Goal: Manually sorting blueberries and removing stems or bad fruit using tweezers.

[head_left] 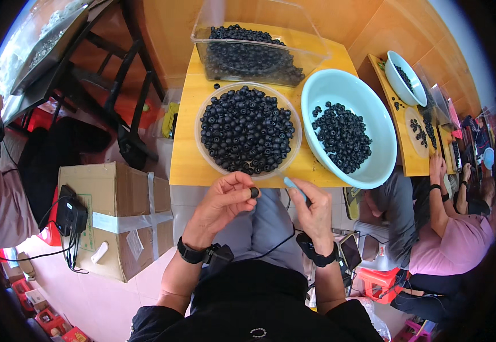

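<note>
My left hand (220,204) pinches one small round black part with a hole (254,192) between thumb and fingertips, just in front of the table edge. A slim tool with a light blue handle (289,183) is gripped in my right hand (317,212); its tip points up and left, too fine to make out. Just beyond both hands, a round clear tray (200,149) is heaped with similar black parts (247,128). Right of it stands a light blue basin (382,134) with more black parts (343,137) on its bottom.
A clear rectangular bin (293,43) of black parts stands at the back of the yellow table (182,165). A taped cardboard box (128,219) is on the left. To the right, people work at another table (410,162); another person sits far left. A cable crosses my lap.
</note>
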`<move>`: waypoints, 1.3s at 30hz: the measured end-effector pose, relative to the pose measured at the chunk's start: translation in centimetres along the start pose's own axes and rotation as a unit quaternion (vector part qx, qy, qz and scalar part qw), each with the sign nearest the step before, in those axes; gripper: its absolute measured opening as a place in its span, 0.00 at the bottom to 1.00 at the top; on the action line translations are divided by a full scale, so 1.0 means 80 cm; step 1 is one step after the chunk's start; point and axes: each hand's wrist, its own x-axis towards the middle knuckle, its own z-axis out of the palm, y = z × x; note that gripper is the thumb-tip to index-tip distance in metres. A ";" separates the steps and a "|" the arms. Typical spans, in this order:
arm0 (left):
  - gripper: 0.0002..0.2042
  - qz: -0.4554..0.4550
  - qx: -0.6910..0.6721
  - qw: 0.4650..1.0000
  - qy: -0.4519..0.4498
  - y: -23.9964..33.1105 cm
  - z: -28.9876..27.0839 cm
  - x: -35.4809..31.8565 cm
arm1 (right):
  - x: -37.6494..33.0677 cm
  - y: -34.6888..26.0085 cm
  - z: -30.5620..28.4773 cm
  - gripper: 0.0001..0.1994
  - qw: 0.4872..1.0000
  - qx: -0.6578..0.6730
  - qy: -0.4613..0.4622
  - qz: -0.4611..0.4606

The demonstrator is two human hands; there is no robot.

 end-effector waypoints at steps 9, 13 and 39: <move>0.13 -0.040 0.060 0.997 -0.024 -0.009 0.000 0.001 | -0.004 -0.048 0.009 0.16 0.992 0.057 -0.105 -0.045; 0.14 -0.051 0.090 0.994 -0.017 -0.011 0.007 0.000 | -0.002 -0.048 0.002 0.14 0.993 0.021 -0.099 -0.059; 0.10 0.289 0.763 0.562 0.132 0.024 0.000 0.099 | -0.003 -0.010 -0.055 0.08 0.982 -0.117 0.147 -0.027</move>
